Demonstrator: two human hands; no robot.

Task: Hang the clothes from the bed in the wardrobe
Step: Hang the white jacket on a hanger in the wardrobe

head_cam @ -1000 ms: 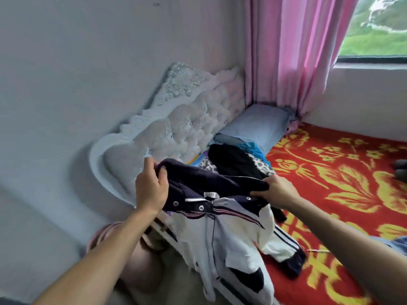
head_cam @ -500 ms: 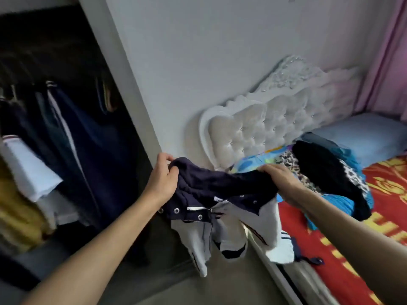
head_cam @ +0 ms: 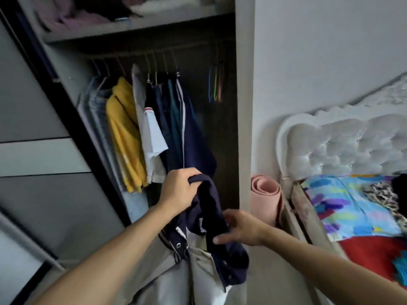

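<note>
View has been swung from the bed (head_cam: 370,252) left to the open wardrobe (head_cam: 243,106). The navy-and-white jacket (head_cam: 211,216) has been carried off the bed and is now held near, low in front of the wardrobe opening, its white body hanging out of view below.

The grip has been changed: the collar was stretched level between both hands, and now the left hand (head_cam: 178,190) is raised, clenched round the navy top edge, while the right hand (head_cam: 240,230) is lower and close by, fabric pinched between thumb and fingers.

Transport is judged done for this item. No hanger is held yet; empty hangers (head_cam: 217,89) are seen far right on the rail, beside the hung clothes (head_cam: 125,133). More clothes (head_cam: 383,192) are left on the bed, far right.
</note>
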